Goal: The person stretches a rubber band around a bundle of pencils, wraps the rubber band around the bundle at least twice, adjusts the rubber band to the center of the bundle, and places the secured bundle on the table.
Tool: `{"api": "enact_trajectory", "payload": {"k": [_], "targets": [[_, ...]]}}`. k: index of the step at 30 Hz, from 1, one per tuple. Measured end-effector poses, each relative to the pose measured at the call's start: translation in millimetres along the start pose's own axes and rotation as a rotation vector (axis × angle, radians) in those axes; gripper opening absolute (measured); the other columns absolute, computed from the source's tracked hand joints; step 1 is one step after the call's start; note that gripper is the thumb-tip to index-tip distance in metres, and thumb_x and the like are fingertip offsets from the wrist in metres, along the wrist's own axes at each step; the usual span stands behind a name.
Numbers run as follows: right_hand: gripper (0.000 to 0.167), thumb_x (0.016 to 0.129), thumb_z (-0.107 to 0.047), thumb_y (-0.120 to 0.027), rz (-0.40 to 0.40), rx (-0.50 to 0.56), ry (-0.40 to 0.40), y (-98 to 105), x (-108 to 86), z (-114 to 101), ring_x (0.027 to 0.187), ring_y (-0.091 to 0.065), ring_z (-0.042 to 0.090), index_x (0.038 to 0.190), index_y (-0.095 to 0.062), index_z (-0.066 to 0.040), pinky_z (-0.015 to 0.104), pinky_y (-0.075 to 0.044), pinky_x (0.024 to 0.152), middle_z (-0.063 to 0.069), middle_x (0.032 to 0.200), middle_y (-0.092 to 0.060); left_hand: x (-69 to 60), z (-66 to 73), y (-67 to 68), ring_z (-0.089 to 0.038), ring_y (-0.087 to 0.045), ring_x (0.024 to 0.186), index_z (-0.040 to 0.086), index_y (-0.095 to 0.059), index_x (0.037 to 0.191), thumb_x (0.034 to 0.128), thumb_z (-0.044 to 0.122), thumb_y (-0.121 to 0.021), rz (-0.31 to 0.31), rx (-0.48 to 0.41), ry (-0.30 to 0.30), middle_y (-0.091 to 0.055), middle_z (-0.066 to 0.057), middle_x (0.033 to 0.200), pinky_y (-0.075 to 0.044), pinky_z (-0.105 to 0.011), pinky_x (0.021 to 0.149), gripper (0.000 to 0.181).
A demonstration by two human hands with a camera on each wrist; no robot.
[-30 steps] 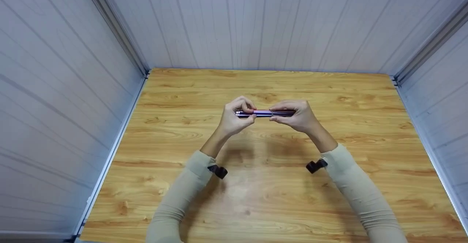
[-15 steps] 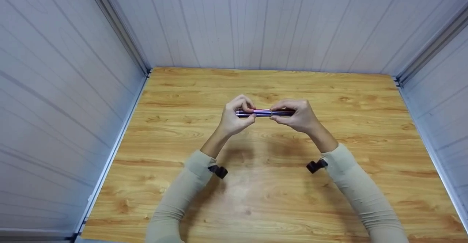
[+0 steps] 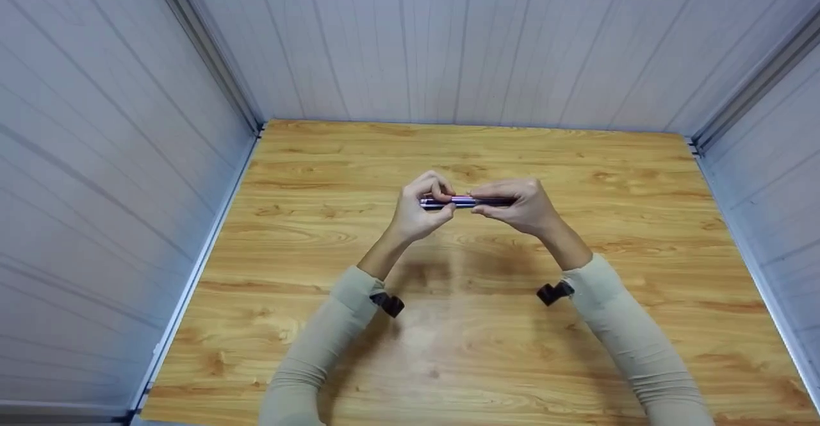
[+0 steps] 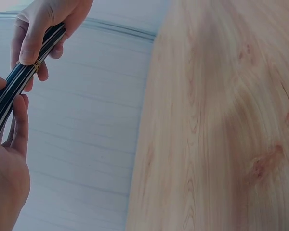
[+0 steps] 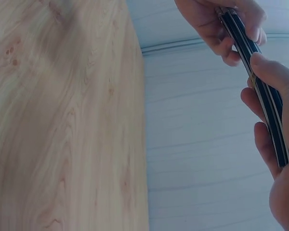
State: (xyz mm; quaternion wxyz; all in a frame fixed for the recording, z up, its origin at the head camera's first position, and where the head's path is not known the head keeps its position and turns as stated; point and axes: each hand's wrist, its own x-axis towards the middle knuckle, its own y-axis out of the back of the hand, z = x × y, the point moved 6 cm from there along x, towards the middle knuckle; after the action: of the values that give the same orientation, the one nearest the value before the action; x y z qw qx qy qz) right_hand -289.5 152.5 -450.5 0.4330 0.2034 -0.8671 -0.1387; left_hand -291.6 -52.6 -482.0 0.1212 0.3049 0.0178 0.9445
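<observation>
Both hands hold a bundle of slim, dark, pencil-like sticks [image 3: 463, 201] level above the table in the head view. My left hand [image 3: 415, 213] pinches its left part between thumb and curled fingers, and the pale stick ends show inside that hand. On the right part, my right hand [image 3: 526, 208] grips with the thumb on the near side and fingers on the far side. A thin yellowish band [image 4: 37, 65] circles the bundle near the right thumb in the left wrist view. Light stripes run along the bundle [image 5: 267, 103] in the right wrist view. The right end is hidden by the hand.
A wood-grain tabletop [image 3: 474, 349] lies beneath both hands. Pale panels stand round it: a back wall [image 3: 423, 41], a left wall [image 3: 109, 176] and a right wall [image 3: 769, 157]. A small black camera [image 3: 389, 305] sits on the left wrist.
My left hand has shifted slightly right along the bundle, towards the right hand, so the gap between the fingertips is narrower. The right hand stays nearly in place, its fingertips a little further left.
</observation>
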Motion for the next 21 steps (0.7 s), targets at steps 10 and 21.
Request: {"api": "enact_trajectory", "payload": {"k": [10, 21], "targets": [[0.027, 0.086, 0.014, -0.089, -0.081, -0.024, -0.067, 5.5, -2.4, 2.8, 0.097, -0.081, 0.012, 0.11, -0.084, 0.003, 0.013, -0.063, 0.087, 0.025, 0.103, -0.083, -1.3, -2.7, 4.5, -0.021, -0.07, 0.099, -0.01, -0.06, 0.079, 0.0857, -0.011, -0.077, 0.024, -0.075, 0.008, -0.072, -0.007, 0.099, -0.058, -0.023, 0.088, 0.018], [0.034, 0.076, 0.016, -0.094, -0.062, -0.178, 0.095, -0.8, 2.6, -6.5, 0.07, -0.075, 0.029, 0.106, -0.087, 0.003, 0.022, -0.054, 0.065, 0.019, 0.093, -0.086, -0.5, 1.5, -0.4, -0.013, -0.067, 0.1, -0.01, -0.059, 0.08, 0.0858, -0.01, -0.077, -0.018, -0.027, 0.015, -0.07, -0.023, 0.099, -0.057, -0.024, 0.09, 0.019]]}}
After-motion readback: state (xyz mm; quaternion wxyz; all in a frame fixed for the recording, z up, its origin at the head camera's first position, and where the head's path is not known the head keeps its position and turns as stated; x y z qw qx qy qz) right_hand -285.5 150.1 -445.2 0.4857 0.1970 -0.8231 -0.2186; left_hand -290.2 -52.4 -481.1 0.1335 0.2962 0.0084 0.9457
